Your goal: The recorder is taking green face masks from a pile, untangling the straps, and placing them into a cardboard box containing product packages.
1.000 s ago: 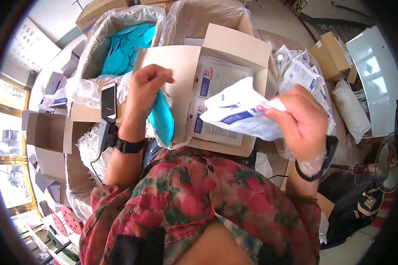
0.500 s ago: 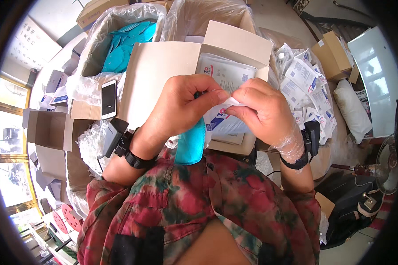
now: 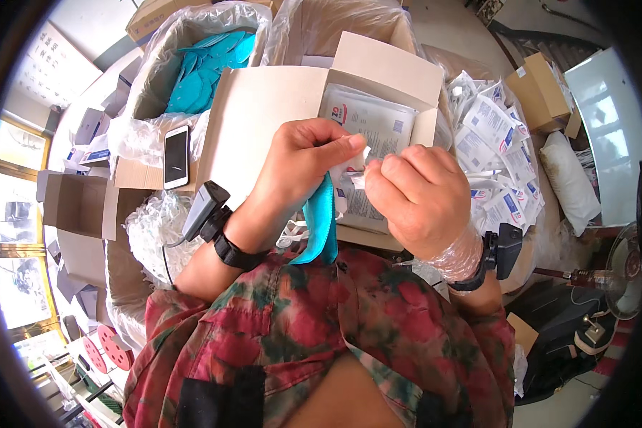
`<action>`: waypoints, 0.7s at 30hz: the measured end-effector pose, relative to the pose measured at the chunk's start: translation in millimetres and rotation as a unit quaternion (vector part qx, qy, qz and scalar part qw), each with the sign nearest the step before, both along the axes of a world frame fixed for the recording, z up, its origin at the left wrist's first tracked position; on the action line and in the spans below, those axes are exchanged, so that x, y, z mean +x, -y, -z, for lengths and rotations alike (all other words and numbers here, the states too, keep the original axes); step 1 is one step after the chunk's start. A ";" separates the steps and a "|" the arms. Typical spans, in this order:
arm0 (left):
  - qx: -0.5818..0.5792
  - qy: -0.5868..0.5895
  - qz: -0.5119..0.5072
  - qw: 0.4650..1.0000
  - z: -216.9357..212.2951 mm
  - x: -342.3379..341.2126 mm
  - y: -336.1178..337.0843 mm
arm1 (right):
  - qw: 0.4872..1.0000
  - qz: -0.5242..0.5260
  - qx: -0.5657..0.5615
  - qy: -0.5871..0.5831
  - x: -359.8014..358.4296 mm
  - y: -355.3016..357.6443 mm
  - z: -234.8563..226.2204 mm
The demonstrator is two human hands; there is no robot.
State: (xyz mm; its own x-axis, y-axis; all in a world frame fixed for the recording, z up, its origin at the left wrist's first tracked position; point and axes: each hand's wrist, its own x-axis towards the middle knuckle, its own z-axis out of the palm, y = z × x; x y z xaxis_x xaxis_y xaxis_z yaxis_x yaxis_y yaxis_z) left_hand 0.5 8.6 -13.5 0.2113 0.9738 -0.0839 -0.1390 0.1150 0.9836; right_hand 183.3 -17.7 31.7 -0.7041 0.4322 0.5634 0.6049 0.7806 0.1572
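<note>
My left hand [image 3: 303, 167] and my right hand [image 3: 421, 196] meet in front of my chest over an open cardboard box [image 3: 264, 114]. Both pinch the top edge of a white plastic pouch [image 3: 355, 175], mostly hidden behind the fingers. A teal face mask [image 3: 321, 221] hangs down from under my left hand, its white ear loops [image 3: 289, 234] dangling beside it. Inside the box lie flat white printed pouches [image 3: 378, 125].
A bag-lined carton of teal masks [image 3: 207, 64] stands at the upper left, with a phone [image 3: 176, 157] on a box flap beside it. Several filled white pouches [image 3: 492, 143] are piled to the right. Small cardboard boxes [image 3: 71, 207] sit at the left.
A second ago my hands were apart, the right holding the pouch out and the left holding the mask. They have come together on the pouch's top edge with the mask hanging below.
</note>
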 end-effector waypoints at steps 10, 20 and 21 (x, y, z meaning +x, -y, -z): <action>0.006 -0.049 -0.126 0.991 43.3 -46.2 -48.2 | 0.934 -0.201 -0.212 -0.208 17.7 26.4 -28.2; 0.198 -0.260 -0.173 0.929 2.3 -103.6 -38.3 | 0.924 -0.020 -0.253 -0.286 46.9 -14.6 -11.3; 0.198 -0.262 -0.172 0.929 -6.8 -98.7 -32.6 | 0.918 -0.020 -0.264 -0.296 47.0 -16.7 -9.0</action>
